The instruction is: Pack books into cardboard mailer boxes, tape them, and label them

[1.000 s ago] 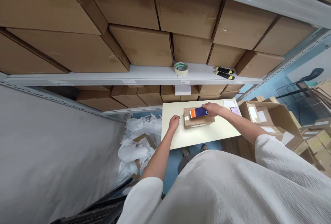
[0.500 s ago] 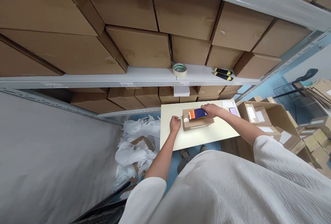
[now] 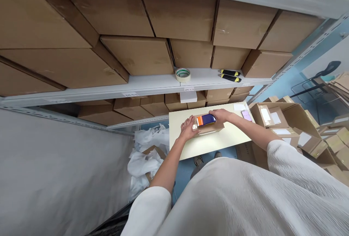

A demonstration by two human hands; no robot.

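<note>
**Both hands on a small cardboard box at the table**

So the small cardboard box (image 3: 209, 130) sits flat near the middle of the pale table (image 3: 215, 143), right under the shelf (image 3: 152, 83). The left hand (image 3: 187, 129) is against the box's left end, fingers spread loosely over the edge. The right hand (image 3: 222, 115) is on top at the far right, fingers curled around the end of an orange and dark blue device (image 3: 206, 120) lying along the top of the box. Can't tell how tight that grip is. A phone (image 3: 247, 115) lies on the table just right of the box. Up on the shelf there's a tape roll (image 3: 182, 74) and two yellow-black cutters (image 3: 229, 76), well apart from the hands. Crumpled white paper (image 3: 147, 152) is on the floor to the left.
</note>
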